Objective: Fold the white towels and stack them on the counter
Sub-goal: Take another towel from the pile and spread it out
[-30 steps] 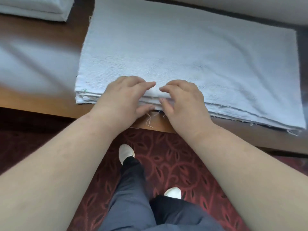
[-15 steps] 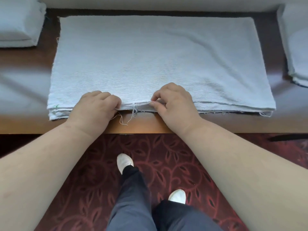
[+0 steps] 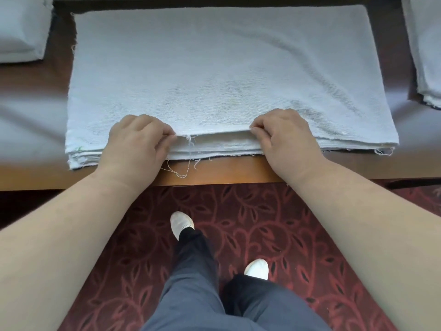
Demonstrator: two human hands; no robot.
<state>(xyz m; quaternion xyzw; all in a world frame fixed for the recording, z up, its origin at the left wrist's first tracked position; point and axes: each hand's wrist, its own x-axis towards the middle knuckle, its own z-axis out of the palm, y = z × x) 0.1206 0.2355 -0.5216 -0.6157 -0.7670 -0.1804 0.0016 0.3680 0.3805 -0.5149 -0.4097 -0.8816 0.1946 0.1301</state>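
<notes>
Three white towel lots on one wooden bench.
Left folded pile; centre flat stack, frayed, threads hanging, top layer's near edge pinched by left hand fingers and right hand fingers; right pile.

A stack of white towels was laid flat on the wooden counter, its near edge at six o'clock. The top layer's edge was pinched by the left hand and the right hand, well apart. Folded towels were seen at ten o'clock.
</notes>
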